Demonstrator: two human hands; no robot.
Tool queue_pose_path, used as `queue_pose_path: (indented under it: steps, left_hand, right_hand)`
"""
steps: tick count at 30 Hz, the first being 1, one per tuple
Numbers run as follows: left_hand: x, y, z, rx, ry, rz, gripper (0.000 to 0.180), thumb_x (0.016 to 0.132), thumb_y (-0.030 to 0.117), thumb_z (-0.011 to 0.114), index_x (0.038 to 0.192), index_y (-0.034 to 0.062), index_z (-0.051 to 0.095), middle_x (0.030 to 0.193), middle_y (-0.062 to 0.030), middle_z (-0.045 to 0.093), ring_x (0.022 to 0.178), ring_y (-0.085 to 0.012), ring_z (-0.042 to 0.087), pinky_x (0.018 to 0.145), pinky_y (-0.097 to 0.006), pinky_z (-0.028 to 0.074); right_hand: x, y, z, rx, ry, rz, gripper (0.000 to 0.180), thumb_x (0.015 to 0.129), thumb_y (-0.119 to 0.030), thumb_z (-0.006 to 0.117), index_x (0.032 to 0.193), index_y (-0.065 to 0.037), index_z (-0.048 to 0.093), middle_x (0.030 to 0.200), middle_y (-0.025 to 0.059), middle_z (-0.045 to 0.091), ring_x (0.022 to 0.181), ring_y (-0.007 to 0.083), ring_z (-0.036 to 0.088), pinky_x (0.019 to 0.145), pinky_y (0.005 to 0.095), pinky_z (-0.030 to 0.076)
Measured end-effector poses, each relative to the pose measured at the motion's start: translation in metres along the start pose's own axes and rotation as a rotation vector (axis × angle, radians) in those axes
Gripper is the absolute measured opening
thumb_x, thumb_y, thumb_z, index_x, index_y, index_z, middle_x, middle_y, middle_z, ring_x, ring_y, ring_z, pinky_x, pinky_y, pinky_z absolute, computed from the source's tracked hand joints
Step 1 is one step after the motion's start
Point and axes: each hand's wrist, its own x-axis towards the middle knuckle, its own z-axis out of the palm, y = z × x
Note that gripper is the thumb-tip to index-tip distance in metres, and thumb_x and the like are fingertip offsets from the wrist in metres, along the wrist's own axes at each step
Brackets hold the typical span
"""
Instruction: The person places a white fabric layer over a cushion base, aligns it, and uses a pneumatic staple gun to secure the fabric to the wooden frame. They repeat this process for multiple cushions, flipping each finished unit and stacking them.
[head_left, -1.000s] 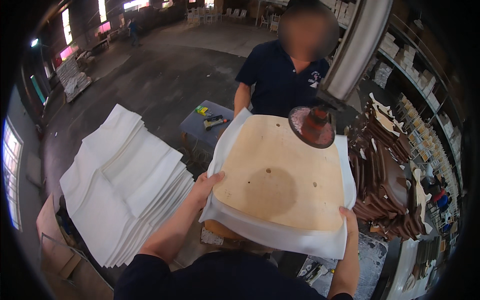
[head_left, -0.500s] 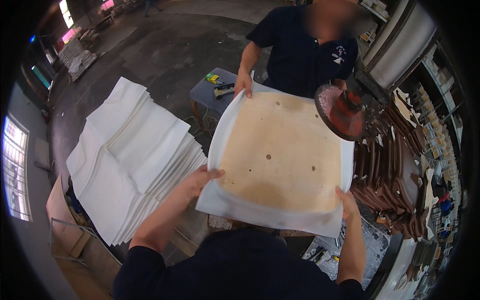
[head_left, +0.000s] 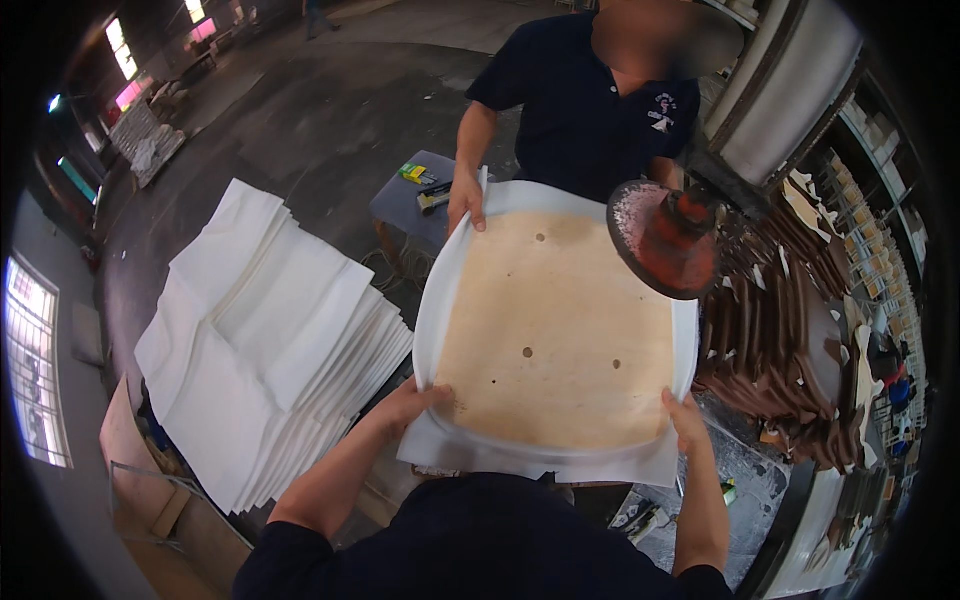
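Observation:
A light plywood panel (head_left: 570, 300) with several small holes lies over a white padding sheet (head_left: 520, 464), whose edges curl up round its sides and stick out at the near edge. My left hand (head_left: 412, 405) grips the near left corner, thumb on top. At the near right corner my right hand (head_left: 686, 420) holds on in the same way. The fingers of both hands are hidden underneath. Across from me a co-worker's hand (head_left: 466, 200) grips the far left edge. The co-worker's other hand is hidden behind a red and black round-plated fixture (head_left: 680, 240) above the panel's far right corner.
To the left rises a stack of white sheets (head_left: 260, 330). Brown upholstery pieces (head_left: 770, 350) are piled at the right. Behind the panel, a blue-grey stool (head_left: 405, 208) carries a staple gun (head_left: 434, 197). Tools lie on a worn work surface (head_left: 750, 480) near my right arm.
The panel and sheet have come slightly nearer to me, with my hands and the co-worker's hand still on them. The view has also shifted a little.

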Motion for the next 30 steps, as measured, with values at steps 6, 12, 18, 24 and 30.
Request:
queue_pose_path:
  steps: [6, 12, 18, 24, 30]
  left_hand:
    - [0.021, -0.024, 0.003, 0.14, 0.042, 0.241, 0.046, 0.107, 0.012, 0.073, 0.15, -0.0035, 0.062, 0.131, -0.0134, 0.076, 0.118, -0.0224, 0.072, 0.102, -0.039, 0.058]
    - [0.017, -0.031, 0.016, 0.284, 0.118, 0.449, 0.047, 0.107, 0.002, 0.065, 0.152, -0.0065, 0.056, 0.134, -0.0153, 0.073, 0.12, -0.0228, 0.072, 0.102, -0.038, 0.058]
    - [0.026, -0.033, 0.02, 0.327, 0.015, 0.49, 0.054, 0.104, -0.001, 0.066, 0.156, -0.0063, 0.051, 0.141, -0.0177, 0.07, 0.127, -0.0248, 0.069, 0.106, -0.04, 0.057]
    - [0.032, -0.033, 0.01, 0.863, 0.224, 0.515, 0.055, 0.098, 0.015, 0.079, 0.146, -0.004, 0.058, 0.123, -0.0253, 0.077, 0.117, -0.0401, 0.075, 0.099, -0.046, 0.058]
    - [0.014, -0.023, 0.039, 0.968, 0.263, 0.565, 0.053, 0.097, 0.024, 0.083, 0.138, -0.0033, 0.061, 0.115, -0.0305, 0.078, 0.112, -0.0503, 0.075, 0.092, -0.054, 0.058]
  right_hand:
    - [0.003, 0.029, 0.011, -0.108, 0.119, -0.19, 0.068, 0.107, -0.025, 0.074, 0.167, -0.005, 0.048, 0.149, 0.0139, 0.067, 0.132, 0.0246, 0.064, 0.111, 0.0384, 0.052]
    - [-0.009, 0.004, 0.02, -0.241, 0.066, -0.235, 0.086, 0.099, -0.024, 0.082, 0.172, -0.004, 0.042, 0.173, 0.0186, 0.044, 0.156, 0.0308, 0.046, 0.127, 0.0415, 0.038]
    - [-0.014, 0.004, -0.001, -0.334, 0.098, -0.262, 0.092, 0.09, -0.033, 0.089, 0.168, -0.005, 0.048, 0.155, 0.0219, 0.066, 0.144, 0.0339, 0.062, 0.122, 0.042, 0.046]
    - [-0.013, -0.006, 0.014, -0.618, 0.22, -0.063, 0.093, 0.084, -0.043, 0.092, 0.163, -0.011, 0.055, 0.15, 0.0254, 0.068, 0.142, 0.0417, 0.064, 0.12, 0.0463, 0.051]
    - [-0.007, -0.007, 0.015, -0.81, 0.291, -0.006, 0.094, 0.081, -0.043, 0.093, 0.16, -0.01, 0.055, 0.145, 0.0257, 0.071, 0.135, 0.0446, 0.068, 0.116, 0.0492, 0.054]
